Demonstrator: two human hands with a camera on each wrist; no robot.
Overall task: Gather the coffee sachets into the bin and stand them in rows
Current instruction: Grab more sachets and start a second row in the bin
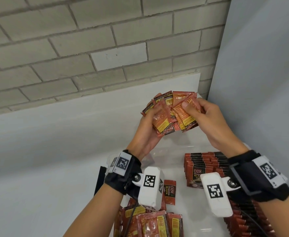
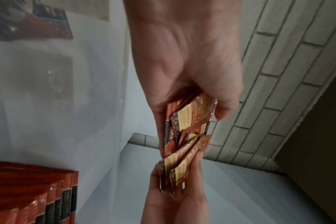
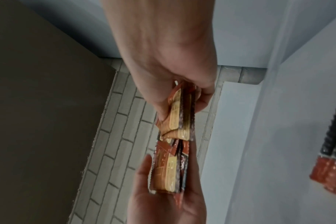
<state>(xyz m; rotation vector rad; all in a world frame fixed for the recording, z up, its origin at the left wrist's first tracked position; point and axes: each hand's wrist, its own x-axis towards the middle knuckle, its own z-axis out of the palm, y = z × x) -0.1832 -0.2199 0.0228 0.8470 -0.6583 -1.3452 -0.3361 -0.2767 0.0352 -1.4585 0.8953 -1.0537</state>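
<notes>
Materials and finish: foil sachets, clear plastic bin, matt brick.

The sachets (image 1: pixel 172 112) fanned in the hands look like thin foil-plastic film, glossy red-brown with matt yellow print panels and crimped, serrated edge seals. The standing rows of sachets (image 1: pixel 207 165) show the same shiny film with black bands along the top. The bin wall (image 2: pixel 54 84) is clear, smooth plastic, slightly hazy with faint reflections. The table (image 1: pixel 54 142) is white, smooth, with a soft sheen. The brick wall (image 1: pixel 89 40) is grey, rough and matt with recessed mortar lines. The wrist straps (image 1: pixel 253 178) are black cloth, matt; the camera housings (image 1: pixel 151 187) are white matt hard plastic with paper-like printed markers.
</notes>
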